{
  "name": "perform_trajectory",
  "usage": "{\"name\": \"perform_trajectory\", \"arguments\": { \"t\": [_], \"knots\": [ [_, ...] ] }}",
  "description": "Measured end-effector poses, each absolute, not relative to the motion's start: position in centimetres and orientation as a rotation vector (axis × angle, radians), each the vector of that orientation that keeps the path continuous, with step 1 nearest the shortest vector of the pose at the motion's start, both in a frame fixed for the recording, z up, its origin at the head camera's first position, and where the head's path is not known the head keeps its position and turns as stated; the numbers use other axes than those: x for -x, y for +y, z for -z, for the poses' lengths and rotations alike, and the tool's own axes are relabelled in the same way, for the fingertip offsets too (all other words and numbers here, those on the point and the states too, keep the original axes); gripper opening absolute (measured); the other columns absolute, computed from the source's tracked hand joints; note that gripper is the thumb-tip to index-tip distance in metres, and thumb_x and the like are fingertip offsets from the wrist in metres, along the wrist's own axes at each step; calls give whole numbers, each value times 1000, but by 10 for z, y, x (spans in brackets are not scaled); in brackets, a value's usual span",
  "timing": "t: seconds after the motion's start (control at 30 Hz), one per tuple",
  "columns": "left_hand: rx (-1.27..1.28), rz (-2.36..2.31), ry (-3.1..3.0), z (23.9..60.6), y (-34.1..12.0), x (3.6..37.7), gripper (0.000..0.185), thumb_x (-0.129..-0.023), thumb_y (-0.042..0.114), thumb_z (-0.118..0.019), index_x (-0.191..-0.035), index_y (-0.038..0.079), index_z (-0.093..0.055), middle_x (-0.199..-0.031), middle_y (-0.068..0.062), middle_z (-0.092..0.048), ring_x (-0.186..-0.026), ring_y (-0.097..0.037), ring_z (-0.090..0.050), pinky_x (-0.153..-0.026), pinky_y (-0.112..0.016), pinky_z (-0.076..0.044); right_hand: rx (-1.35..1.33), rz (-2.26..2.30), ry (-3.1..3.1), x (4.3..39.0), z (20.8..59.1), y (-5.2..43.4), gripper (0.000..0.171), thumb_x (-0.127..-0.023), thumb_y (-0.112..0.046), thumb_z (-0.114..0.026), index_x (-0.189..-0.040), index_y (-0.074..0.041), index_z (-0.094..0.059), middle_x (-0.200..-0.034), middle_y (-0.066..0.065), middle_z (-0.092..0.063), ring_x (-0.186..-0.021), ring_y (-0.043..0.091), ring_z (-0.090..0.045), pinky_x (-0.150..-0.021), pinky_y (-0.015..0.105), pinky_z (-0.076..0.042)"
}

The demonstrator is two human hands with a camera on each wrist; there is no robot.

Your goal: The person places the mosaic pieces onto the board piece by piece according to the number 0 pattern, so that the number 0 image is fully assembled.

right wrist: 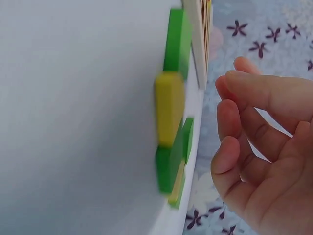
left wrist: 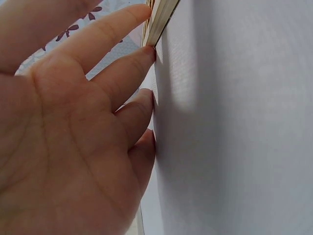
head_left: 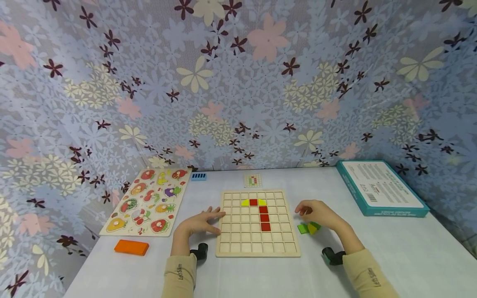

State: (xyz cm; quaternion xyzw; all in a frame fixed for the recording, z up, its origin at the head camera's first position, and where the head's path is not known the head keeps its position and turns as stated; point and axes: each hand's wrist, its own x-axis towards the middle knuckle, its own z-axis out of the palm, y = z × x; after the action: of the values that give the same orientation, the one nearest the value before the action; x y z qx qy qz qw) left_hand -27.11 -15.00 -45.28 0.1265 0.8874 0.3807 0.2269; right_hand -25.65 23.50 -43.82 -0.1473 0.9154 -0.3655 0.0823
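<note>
A wooden grid board (head_left: 234, 238) lies in the middle of the table. In its upper rows, a red block (head_left: 253, 202) sits between two yellow pieces, and a column of red blocks (head_left: 264, 217) runs below to the right. My left hand (head_left: 199, 223) has its fingers spread, fingertips at the board's left edge (left wrist: 164, 17). To the right of the board, my right hand (head_left: 316, 212) is raised over a small pile of green blocks (head_left: 303, 228) and a yellow block (right wrist: 168, 107). Its fingers are loosely bent, thumb near the index finger, with nothing visible between them.
A small pattern card (head_left: 253, 180) lies behind the board, with a blue piece (head_left: 199, 177) to its left. A fruit puzzle board (head_left: 126, 225) and an orange block (head_left: 131, 247) are on the left. A teal box (head_left: 384, 188) lies at the right. Patterned cloth hangs behind.
</note>
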Motion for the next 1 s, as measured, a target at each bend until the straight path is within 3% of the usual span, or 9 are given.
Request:
{"name": "perform_trajectory", "arguments": {
  "t": [0.3, 0.63, 0.83, 1.0],
  "knots": [
    [-350, -1062, 2439, 453, -150, 271, 68, -71, 19, -76, -134, 18, -50, -152, -3, -24, -141, -35, -2, -109, -60, -1, 459, 1055, 2781, 257, 442, 259, 23, -78, 11, -55, -95, -1, -64, -95, 9, -64, -86, 23, -56, -77, 38, -50],
    [-361, -1062, 2444, 455, -150, 272, 68, -72, 19, -76, -134, 18, -50, -152, -3, -24, -141, -35, -2, -109, -61, -1, 394, 945, 2850, 256, 445, 269, 49, -59, 23, -40, -91, -4, -66, -97, 10, -64, -84, 25, -54, -77, 43, -47],
    [-365, -1047, 2455, 455, -150, 272, 68, -72, 20, -76, -135, 18, -50, -152, -3, -25, -141, -35, -3, -109, -61, -2, 370, 869, 2879, 257, 446, 271, 41, -65, 22, -46, -87, -5, -68, -94, 10, -66, -88, 28, -56, -81, 49, -47],
    [-376, -1043, 2456, 454, -150, 271, 68, -72, 19, -76, -134, 16, -50, -152, -4, -25, -141, -33, -4, -110, -59, -2, 368, 807, 2906, 255, 442, 273, 30, -67, 16, -54, -83, -6, -67, -89, 9, -66, -80, 25, -54, -75, 46, -48]
  ]
}}
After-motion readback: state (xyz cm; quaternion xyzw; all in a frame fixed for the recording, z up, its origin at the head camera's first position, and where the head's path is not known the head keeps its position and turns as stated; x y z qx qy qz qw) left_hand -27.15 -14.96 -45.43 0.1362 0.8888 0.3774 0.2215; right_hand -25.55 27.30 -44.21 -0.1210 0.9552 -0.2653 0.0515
